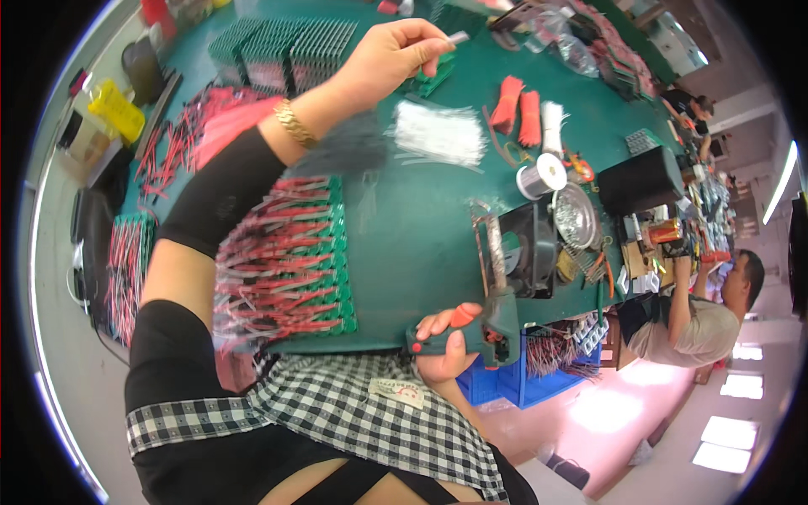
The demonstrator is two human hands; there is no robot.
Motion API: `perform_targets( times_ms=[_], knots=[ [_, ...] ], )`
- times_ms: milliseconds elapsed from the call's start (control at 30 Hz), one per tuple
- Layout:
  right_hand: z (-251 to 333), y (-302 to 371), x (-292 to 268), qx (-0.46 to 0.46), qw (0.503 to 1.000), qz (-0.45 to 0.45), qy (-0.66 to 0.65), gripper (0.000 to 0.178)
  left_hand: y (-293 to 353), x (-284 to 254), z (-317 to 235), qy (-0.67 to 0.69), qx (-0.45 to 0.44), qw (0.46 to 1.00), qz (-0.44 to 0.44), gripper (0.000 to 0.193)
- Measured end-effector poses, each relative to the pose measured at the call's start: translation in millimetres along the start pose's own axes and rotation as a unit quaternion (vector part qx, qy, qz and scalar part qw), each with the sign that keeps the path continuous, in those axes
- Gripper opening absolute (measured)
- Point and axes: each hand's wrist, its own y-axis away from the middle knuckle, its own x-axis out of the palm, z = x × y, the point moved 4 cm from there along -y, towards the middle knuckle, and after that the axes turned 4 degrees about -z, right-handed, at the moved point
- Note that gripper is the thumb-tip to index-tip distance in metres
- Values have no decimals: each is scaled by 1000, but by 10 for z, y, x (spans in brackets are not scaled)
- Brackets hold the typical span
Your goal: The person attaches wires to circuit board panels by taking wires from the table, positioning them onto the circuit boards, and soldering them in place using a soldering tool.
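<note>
My left hand reaches across to the far side of the table, a gold bracelet at its wrist. Thumb and forefinger pinch a small pale stick-like piece. Beneath those fingers is a green part, partly covered by the hand. At the near edge, my right hand is wrapped around a dark green gun-shaped tool with an orange trigger-like part. Rows of green circuit boards with red, black and white wires lie beside my left forearm. A bundle of white wires or tubes lies near my left hand.
Green racks stand at the far left. Red bundles, a solder wire spool, a metal dish and a black box lie to the right. Blue bins sit below the table edge. Another person works farther right.
</note>
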Motion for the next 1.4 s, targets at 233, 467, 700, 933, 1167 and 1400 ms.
perform_targets(
  times_ms=[233, 467, 700, 933, 1167, 1400],
  knots=[
    [95, -143, -28, 99, 995, 24, 20, 43, 1070, -534, 19, -481, 44, 872, 78, 16],
    [133, -367, 241, 222, 970, 72, 72, 47, 1623, -422, 118, -488, -67, 870, 16, 10],
    [202, -697, 592, 243, 938, 141, 206, 44, 1649, -398, 115, -465, -45, 884, 5, 12],
    [208, -725, 594, 144, 940, 140, 276, 43, 1687, -363, 110, -424, -44, 905, -15, 10],
    [204, -516, 412, 172, 952, 106, 231, 47, 1681, -371, 5, -396, -63, 916, -16, 8],
    [252, -385, 322, 210, 949, 96, 216, 50, 1727, -254, -197, -395, -54, 917, 23, 7]
  ],
)
